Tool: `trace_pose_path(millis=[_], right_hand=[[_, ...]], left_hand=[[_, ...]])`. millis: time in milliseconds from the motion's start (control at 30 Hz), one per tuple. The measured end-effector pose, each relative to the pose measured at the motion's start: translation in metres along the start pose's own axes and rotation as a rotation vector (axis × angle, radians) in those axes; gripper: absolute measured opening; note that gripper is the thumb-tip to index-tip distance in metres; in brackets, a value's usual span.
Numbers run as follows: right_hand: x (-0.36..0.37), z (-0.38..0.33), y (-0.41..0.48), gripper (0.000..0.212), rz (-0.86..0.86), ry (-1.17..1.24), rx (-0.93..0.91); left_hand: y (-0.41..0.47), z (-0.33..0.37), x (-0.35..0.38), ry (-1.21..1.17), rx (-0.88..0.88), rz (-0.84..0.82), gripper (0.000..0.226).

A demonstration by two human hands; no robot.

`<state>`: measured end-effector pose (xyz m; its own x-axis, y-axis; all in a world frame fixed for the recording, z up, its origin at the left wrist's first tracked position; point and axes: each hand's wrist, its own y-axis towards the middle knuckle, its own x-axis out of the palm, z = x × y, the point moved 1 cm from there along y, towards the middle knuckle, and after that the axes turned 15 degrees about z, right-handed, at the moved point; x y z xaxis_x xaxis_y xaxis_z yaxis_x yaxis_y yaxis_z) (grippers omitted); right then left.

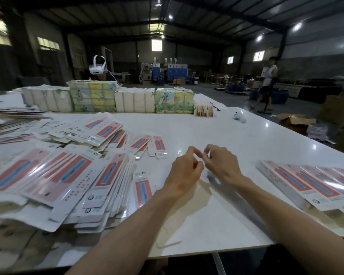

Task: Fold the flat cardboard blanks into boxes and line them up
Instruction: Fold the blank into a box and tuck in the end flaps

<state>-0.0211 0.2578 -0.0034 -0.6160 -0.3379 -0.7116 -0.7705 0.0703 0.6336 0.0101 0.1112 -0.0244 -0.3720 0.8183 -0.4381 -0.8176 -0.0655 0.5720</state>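
Our left hand (184, 172), right hand (221, 163) centre frame: fingers curled, tips nearly meeting, we cannot tell grip. Nearest blank (143, 188) just left of left hand, long axis top-to-bottom.

Left hand (184, 171) and right hand (221, 163) close together

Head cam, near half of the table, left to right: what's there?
In order: pile of flat blanks → single loose blank → left hand → right hand → row of lined-up boxes.
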Motion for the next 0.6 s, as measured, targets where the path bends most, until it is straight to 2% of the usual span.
trace_pose_path(millis=[133,333,467,533,600], right_hand=[[0.026,0.008,-0.007,0.021,-0.026,0.029,0.004],[0.035,0.021,-0.006,0.016,-0.047,0.094,0.044],[0.041,0.025,-0.002,0.017,-0.053,0.135,0.056],[0.043,0.024,-0.002,0.016,-0.067,0.142,0.052],[0.045,0.025,-0.001,0.016,-0.074,0.144,0.043]], left_hand=[[0.006,0.009,-0.013,0.085,-0.002,0.02,0.016],[0.025,0.033,-0.077,0.411,-0.027,0.049,0.021],[0.024,0.03,-0.154,0.724,-0.13,-0.066,0.022],[0.016,0.022,-0.193,0.92,-0.217,-0.091,0.032],[0.006,0.014,-0.225,1.116,-0.353,-0.09,0.062]])
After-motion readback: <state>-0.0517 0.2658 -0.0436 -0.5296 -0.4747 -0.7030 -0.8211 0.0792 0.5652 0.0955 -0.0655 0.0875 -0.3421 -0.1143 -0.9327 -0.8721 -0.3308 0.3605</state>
